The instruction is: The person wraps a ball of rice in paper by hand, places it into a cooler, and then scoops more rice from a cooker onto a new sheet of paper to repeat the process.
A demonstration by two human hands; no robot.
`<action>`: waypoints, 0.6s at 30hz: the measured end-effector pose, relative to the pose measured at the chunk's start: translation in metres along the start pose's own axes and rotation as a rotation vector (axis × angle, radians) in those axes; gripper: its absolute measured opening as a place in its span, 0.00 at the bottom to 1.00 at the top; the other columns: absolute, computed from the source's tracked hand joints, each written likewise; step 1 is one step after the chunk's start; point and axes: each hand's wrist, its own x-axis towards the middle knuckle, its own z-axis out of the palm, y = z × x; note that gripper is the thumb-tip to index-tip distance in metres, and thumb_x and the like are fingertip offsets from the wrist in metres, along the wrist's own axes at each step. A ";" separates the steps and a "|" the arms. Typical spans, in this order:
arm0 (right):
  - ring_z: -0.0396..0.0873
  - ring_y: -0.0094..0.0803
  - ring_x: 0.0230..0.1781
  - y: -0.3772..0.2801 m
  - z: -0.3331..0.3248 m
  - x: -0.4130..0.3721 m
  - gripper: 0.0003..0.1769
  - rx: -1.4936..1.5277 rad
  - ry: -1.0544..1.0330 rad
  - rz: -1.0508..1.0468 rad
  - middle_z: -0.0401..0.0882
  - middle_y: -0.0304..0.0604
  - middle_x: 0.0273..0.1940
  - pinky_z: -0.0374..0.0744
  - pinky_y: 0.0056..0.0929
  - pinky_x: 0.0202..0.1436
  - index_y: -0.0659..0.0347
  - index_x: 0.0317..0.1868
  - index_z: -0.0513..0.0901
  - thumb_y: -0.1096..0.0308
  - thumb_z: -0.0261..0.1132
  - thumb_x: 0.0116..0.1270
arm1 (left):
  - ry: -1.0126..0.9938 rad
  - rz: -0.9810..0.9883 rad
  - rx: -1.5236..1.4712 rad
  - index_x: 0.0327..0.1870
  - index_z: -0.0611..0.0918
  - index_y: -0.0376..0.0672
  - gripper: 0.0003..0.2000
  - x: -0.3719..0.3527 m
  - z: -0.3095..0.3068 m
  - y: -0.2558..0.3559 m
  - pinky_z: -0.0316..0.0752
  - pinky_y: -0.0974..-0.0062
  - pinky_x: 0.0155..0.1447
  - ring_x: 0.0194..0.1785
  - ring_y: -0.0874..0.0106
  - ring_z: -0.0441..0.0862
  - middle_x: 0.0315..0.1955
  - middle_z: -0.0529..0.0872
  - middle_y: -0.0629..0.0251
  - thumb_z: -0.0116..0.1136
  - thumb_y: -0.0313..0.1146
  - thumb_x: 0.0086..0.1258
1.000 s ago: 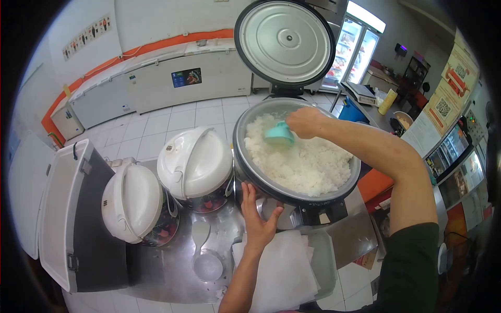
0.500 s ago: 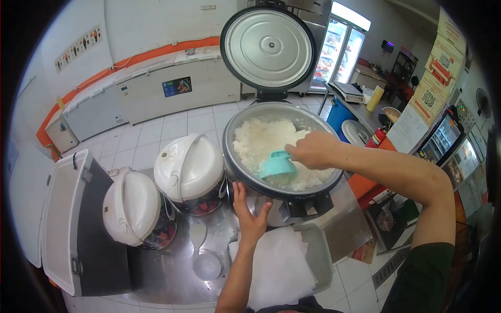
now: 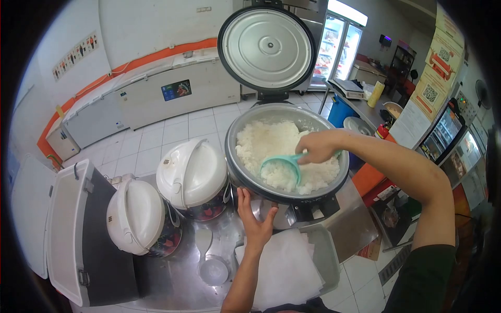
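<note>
My right hand [image 3: 319, 146] is closed on the handle of a teal scoop [image 3: 292, 158]. The scoop's bowl faces up and holds rice, down in the white rice [image 3: 269, 136] of a large round cooker [image 3: 233, 148]. The cooker's metal-lined lid [image 3: 267, 47] stands raised behind it. My left hand [image 3: 255, 219] has its fingers apart against the cooker's lower front side. Below it, white paper sheets [image 3: 284, 268] lie over a grey plastic tub [image 3: 329, 255]. A white scoop with a round cup [image 3: 213, 270] rests on the metal table, left of my left forearm.
Two white-lidded cookers [image 3: 192, 172] [image 3: 134, 216] stand left of the large one on the metal table [image 3: 172, 279]. An open cooler box [image 3: 70, 235] is at the far left. Chest freezers [image 3: 141, 107] line the back wall. A side counter [image 3: 365, 110] stands at the right.
The teal scoop has turned from bowl-down to bowl-up and now holds rice. My right hand has shifted slightly right. The whole view has shifted a little.
</note>
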 end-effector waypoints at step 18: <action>0.84 0.41 0.33 -0.019 0.029 0.017 0.17 -0.442 0.548 0.125 0.81 0.45 0.38 0.79 0.39 0.32 0.54 0.53 0.75 0.68 0.59 0.62 | 0.008 -0.011 0.003 0.73 0.56 0.37 0.45 -0.002 0.002 -0.001 0.49 0.57 0.73 0.74 0.51 0.51 0.73 0.49 0.44 0.70 0.42 0.59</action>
